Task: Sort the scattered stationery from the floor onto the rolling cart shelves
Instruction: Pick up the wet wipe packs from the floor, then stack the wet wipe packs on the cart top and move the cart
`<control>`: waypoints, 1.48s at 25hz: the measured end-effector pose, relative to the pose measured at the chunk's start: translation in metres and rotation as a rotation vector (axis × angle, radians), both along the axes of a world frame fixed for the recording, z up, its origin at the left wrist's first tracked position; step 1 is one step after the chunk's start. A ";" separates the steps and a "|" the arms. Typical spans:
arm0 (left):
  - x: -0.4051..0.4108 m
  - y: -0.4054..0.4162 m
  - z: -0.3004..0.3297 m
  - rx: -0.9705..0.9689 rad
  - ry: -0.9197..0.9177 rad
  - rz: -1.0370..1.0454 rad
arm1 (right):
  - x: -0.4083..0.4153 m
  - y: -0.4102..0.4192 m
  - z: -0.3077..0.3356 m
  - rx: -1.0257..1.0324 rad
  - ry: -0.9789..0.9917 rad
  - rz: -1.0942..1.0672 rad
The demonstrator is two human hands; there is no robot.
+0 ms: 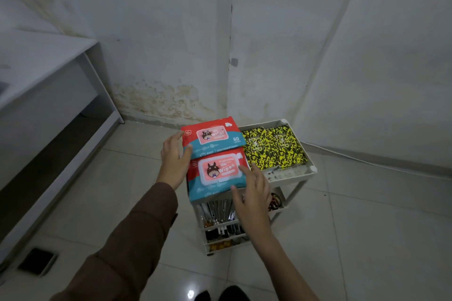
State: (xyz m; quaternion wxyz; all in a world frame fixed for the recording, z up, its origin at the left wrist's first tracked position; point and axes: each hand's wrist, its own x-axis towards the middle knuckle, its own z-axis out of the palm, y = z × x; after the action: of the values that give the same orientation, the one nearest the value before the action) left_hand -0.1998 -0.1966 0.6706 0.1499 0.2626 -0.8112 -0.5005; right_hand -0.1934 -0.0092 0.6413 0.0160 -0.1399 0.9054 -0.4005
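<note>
Head view: two wipes packs lie on the top shelf of the white rolling cart (300, 173), beside two yellow-black notebooks (274, 148). The left hand (174, 156) grips the far wipes pack (212, 138) at its left edge. The right hand (252, 193), fingers spread, rests on the near wipes pack (216, 173).

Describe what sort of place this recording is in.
Probably a plain indoor room corner, perhaps a home or small office: glossy tiled floor, stained white walls, a white desk at left, and a white rolling cart.
</note>
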 end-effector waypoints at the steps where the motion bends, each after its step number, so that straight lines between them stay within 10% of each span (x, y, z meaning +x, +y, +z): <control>1: -0.001 -0.005 0.000 -0.019 -0.003 -0.001 | 0.007 -0.001 0.000 -0.024 0.007 -0.037; 9: -0.045 -0.065 -0.006 -0.006 -0.077 -0.209 | 0.039 -0.046 -0.010 -0.002 -0.105 -0.145; 13: -0.062 -0.088 -0.017 0.176 -0.211 -0.441 | 0.056 -0.090 -0.013 -0.192 0.056 -0.315; 19: -0.068 -0.107 -0.025 0.467 -0.443 -0.576 | 0.069 -0.146 -0.020 -0.311 -0.215 -0.583; 37: -0.102 -0.107 -0.016 0.399 -0.422 -0.747 | 0.051 -0.166 -0.003 -1.033 -0.144 -0.768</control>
State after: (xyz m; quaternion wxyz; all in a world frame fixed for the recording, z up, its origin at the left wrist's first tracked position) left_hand -0.3017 -0.3035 0.6548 -0.2619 0.0725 -0.7508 -0.6020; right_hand -0.1423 -0.1750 0.6387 -0.1370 0.2315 0.5785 -0.7700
